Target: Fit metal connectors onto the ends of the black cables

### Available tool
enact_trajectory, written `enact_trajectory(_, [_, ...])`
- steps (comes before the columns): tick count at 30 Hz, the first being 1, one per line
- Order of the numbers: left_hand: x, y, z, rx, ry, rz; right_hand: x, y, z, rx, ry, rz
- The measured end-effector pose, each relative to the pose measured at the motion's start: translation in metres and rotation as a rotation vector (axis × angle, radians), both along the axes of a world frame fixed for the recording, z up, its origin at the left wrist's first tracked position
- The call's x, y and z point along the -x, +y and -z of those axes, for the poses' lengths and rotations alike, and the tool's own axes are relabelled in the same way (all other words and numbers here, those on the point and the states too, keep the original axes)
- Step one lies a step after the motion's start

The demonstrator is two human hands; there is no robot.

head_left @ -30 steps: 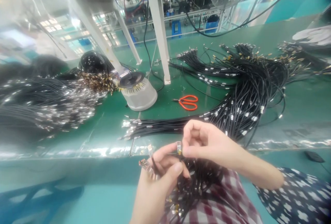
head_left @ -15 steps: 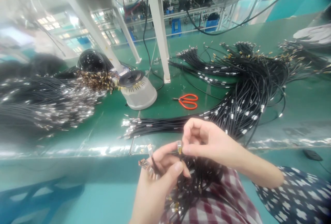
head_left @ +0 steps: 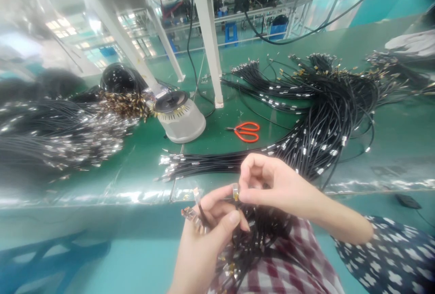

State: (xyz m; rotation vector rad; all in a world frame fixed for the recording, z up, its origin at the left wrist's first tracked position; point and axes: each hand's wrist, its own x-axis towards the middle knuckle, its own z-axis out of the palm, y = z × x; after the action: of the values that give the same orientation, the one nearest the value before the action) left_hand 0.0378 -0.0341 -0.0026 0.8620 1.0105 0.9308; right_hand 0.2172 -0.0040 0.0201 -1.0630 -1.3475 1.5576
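Observation:
My left hand (head_left: 215, 230) is closed around several black cables, whose metal connector ends (head_left: 193, 218) stick out between thumb and fingers. One cable with a silver connector tip (head_left: 196, 195) stands up apart from that cluster. At the left fingertips is another cable's connector (head_left: 235, 191), silver with a yellowish part. My right hand (head_left: 263, 180) pinches at this connector's right side with thumb and forefinger, the other fingers curled. More black cables (head_left: 260, 235) hang below the hands over a checked cloth on my lap.
Orange-handled scissors (head_left: 247, 132) lie on the green table (head_left: 217, 142). A light grey round container (head_left: 185, 124) with a black reel on top stands left of them. Large cable bundles lie at the right (head_left: 333, 117) and left (head_left: 74, 126). A white post (head_left: 205, 36) rises behind.
The view has shifted very slightly. Both hands keep the same grip, with the connector still between them.

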Motion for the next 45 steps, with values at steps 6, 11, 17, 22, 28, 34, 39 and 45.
enact_trajectory(6, [-0.001, 0.000, -0.001, -0.008, -0.015, 0.002, -0.001, 0.000, 0.003, -0.017, 0.008, -0.004])
enact_trajectory(11, [-0.002, -0.001, -0.004, -0.003, -0.019, -0.008, -0.001, 0.001, 0.003, -0.019, 0.002, -0.003])
enact_trajectory(17, [-0.002, -0.001, -0.005, 0.002, -0.007, -0.016, 0.001, 0.001, 0.002, -0.045, -0.047, 0.013])
enact_trajectory(22, [-0.001, -0.001, 0.002, -0.021, 0.014, -0.006, 0.008, -0.004, -0.005, -0.020, -0.174, 0.093])
enact_trajectory(28, [-0.005, -0.001, 0.003, 0.020, 0.020, -0.133, 0.017, -0.010, -0.005, -0.041, -0.190, 0.158])
enact_trajectory(34, [-0.009, 0.003, 0.000, 0.086, -0.061, -0.345, 0.021, -0.014, 0.001, -0.190, -0.175, 0.195])
enact_trajectory(39, [-0.007, 0.005, 0.002, 0.117, -0.145, -0.353, 0.020, -0.012, 0.003, -0.156, -0.109, 0.163])
enact_trajectory(45, [-0.006, 0.006, -0.001, 0.118, -0.128, -0.314, 0.020, -0.010, -0.004, -0.110, -0.121, 0.161])
